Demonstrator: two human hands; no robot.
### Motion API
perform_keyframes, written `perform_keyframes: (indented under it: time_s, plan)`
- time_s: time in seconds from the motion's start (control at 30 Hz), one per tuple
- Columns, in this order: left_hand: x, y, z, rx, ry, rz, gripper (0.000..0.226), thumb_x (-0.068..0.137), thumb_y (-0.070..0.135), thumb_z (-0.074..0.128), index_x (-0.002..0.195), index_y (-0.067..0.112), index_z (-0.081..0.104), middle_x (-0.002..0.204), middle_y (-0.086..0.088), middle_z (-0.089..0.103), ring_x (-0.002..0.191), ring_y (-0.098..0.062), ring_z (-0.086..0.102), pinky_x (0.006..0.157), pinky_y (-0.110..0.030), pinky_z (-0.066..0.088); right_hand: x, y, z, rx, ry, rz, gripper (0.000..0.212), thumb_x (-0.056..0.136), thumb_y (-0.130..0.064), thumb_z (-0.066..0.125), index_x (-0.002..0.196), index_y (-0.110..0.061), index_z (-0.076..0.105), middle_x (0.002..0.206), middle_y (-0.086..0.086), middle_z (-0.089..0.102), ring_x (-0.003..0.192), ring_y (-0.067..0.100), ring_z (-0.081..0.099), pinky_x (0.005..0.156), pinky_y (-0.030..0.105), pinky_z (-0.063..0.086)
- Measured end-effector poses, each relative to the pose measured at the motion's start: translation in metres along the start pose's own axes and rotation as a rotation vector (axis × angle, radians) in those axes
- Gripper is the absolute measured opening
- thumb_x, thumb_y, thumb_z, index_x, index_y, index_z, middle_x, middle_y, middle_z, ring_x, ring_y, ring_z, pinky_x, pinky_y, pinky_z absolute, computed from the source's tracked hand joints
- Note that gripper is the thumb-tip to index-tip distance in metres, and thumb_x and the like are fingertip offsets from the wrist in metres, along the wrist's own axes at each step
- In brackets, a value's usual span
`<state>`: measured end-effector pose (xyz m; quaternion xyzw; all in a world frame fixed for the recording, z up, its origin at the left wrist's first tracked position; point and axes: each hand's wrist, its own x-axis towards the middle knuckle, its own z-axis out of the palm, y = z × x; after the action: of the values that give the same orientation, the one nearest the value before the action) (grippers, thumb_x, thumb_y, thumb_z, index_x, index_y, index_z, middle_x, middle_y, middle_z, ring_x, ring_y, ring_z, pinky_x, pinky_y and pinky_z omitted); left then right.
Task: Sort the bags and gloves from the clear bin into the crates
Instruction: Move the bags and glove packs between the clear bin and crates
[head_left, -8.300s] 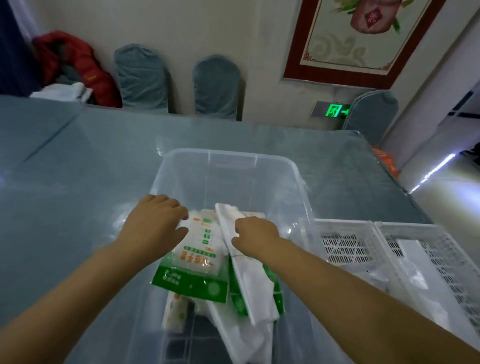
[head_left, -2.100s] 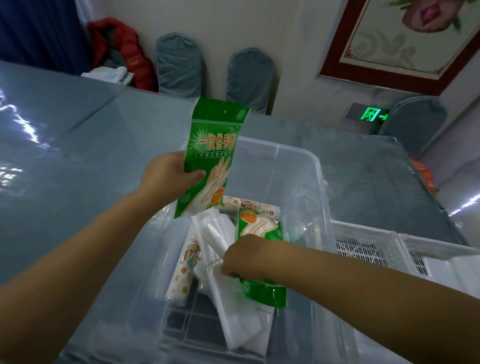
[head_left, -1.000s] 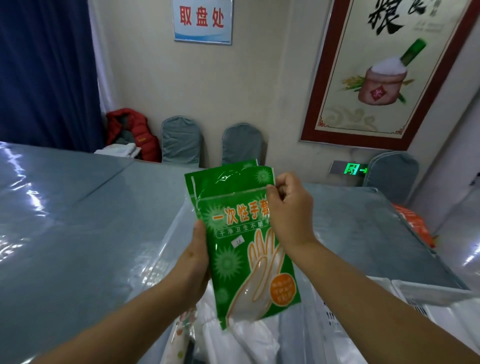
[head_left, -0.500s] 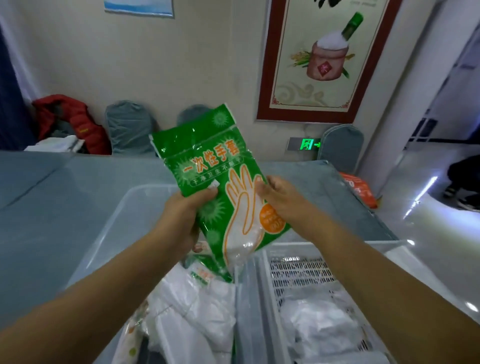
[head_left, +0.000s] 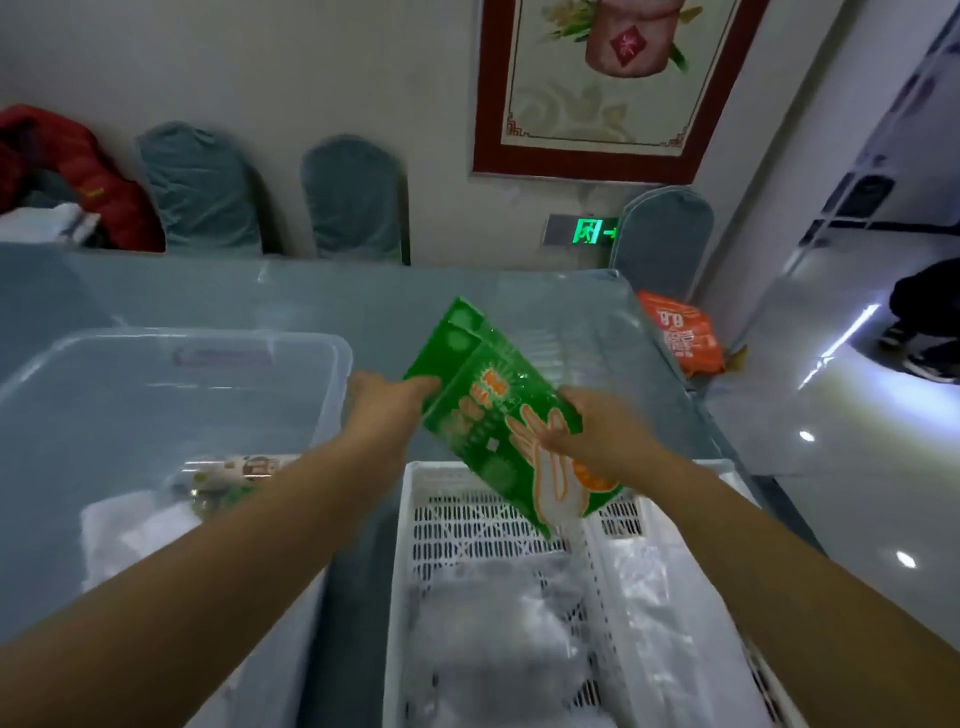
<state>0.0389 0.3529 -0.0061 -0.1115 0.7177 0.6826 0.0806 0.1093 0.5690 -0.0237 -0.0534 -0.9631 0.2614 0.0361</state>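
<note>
Both hands hold green glove packs (head_left: 493, 415), tilted, above the far end of a white slotted crate (head_left: 498, 525). My left hand (head_left: 387, 402) grips their upper left edge and my right hand (head_left: 602, 441) grips the lower right side. A second white crate (head_left: 670, 613) adjoins on the right. Both crates hold clear plastic bags. The clear bin (head_left: 171, 374) stands to the left, with white bags and a printed roll (head_left: 244, 467) inside.
The grey table (head_left: 545, 312) ends just right of the crates. An orange bag (head_left: 680, 332) lies beyond the table's right corner. Covered chairs (head_left: 353, 197) line the wall. A person's dark legs (head_left: 924, 322) are at the far right on the shiny floor.
The glove packs and both hands have moved right and down, from over the clear bin's edge to above the crates. The packs have tilted flatter.
</note>
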Motion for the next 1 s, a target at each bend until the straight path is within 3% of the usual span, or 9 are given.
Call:
perform_keyframes:
  time_s: [0.07,0.17,0.27,0.37,0.5,0.63,0.73,0.83,1.0]
  plan:
    - [0.010,-0.008,0.013,0.017,0.081,0.009,0.064,0.070,0.019,0.074,0.121,0.002,0.039,0.119,-0.014,0.052,0.097,-0.029,0.058,0.083,-0.044,0.052,0.008,0.023,0.009,-0.163,-0.086,-0.051,0.027,0.080,-0.039,0.066,0.101,-0.027,0.056,0.092,0.000,0.066,0.076,0.017,0.056,0.063,0.031,0.044]
    - [0.019,-0.022,0.024,0.066,0.214,0.022,0.064,0.068,0.017,0.074,0.119,0.005,0.038,0.120,-0.011,0.047,0.087,-0.023,0.057,0.065,-0.035,0.052,0.024,0.040,0.028,-0.294,-0.183,-0.155,0.028,0.080,-0.042,0.064,0.104,-0.030,0.055,0.096,0.000,0.067,0.071,0.016,0.046,0.052,0.027,0.029]
    - [0.024,-0.049,0.027,0.265,0.341,-0.019,0.074,0.068,0.014,0.071,0.129,0.004,0.032,0.133,-0.018,0.037,0.116,-0.034,0.045,0.095,-0.047,0.045,0.041,0.045,0.048,-0.324,-0.338,-0.241,0.031,0.080,-0.040,0.064,0.107,-0.027,0.054,0.101,0.000,0.064,0.078,0.015,0.046,0.051,0.025,0.024]
    - [0.017,-0.080,0.029,0.426,0.398,-0.090,0.076,0.068,0.014,0.071,0.132,0.004,0.031,0.133,-0.018,0.037,0.120,-0.035,0.040,0.101,-0.044,0.039,0.053,0.053,0.065,-0.349,-0.514,-0.294,0.042,0.081,-0.039,0.064,0.119,-0.024,0.051,0.104,0.003,0.060,0.096,0.023,0.056,0.061,0.027,0.033]
    - [0.009,-0.117,0.038,0.586,0.247,-0.073,0.079,0.071,0.018,0.070,0.135,0.004,0.027,0.138,-0.018,0.035,0.128,-0.034,0.033,0.104,-0.039,0.032,0.067,0.061,0.077,-0.386,-0.578,-0.306,0.056,0.081,-0.041,0.064,0.131,-0.025,0.045,0.122,0.005,0.060,0.105,0.026,0.055,0.070,0.029,0.038]
    - [0.000,-0.149,0.046,0.713,0.155,0.042,0.079,0.067,0.027,0.072,0.132,0.009,0.030,0.132,-0.013,0.036,0.125,-0.029,0.036,0.102,-0.034,0.033,0.074,0.060,0.089,-0.489,-0.544,-0.371,0.053,0.081,-0.044,0.064,0.126,-0.022,0.048,0.117,0.007,0.063,0.102,0.029,0.058,0.069,0.031,0.039]
    - [-0.004,-0.166,0.050,0.966,0.213,0.182,0.107,0.067,0.037,0.073,0.143,0.014,0.002,0.150,-0.013,0.013,0.139,-0.030,0.013,0.114,-0.041,0.014,0.074,0.062,0.097,-0.595,-0.456,-0.458,0.050,0.078,-0.050,0.065,0.112,-0.017,0.050,0.107,0.007,0.065,0.094,0.029,0.060,0.070,0.033,0.036]
    - [0.001,-0.171,0.054,1.217,0.133,0.369,0.115,0.065,0.045,0.073,0.144,0.016,-0.005,0.154,-0.016,0.004,0.141,-0.030,0.000,0.115,-0.045,-0.001,0.073,0.065,0.105,-0.663,-0.376,-0.506,0.053,0.075,-0.055,0.065,0.106,-0.015,0.048,0.099,0.006,0.066,0.087,0.028,0.061,0.072,0.035,0.036]
    - [0.017,-0.172,0.053,1.442,-0.067,0.364,0.109,0.069,0.055,0.067,0.146,0.024,-0.005,0.157,-0.009,-0.003,0.143,-0.026,-0.008,0.113,-0.050,-0.008,0.072,0.073,0.111,-0.668,-0.372,-0.541,0.053,0.075,-0.058,0.063,0.102,-0.015,0.046,0.094,0.007,0.065,0.075,0.025,0.056,0.074,0.038,0.039]
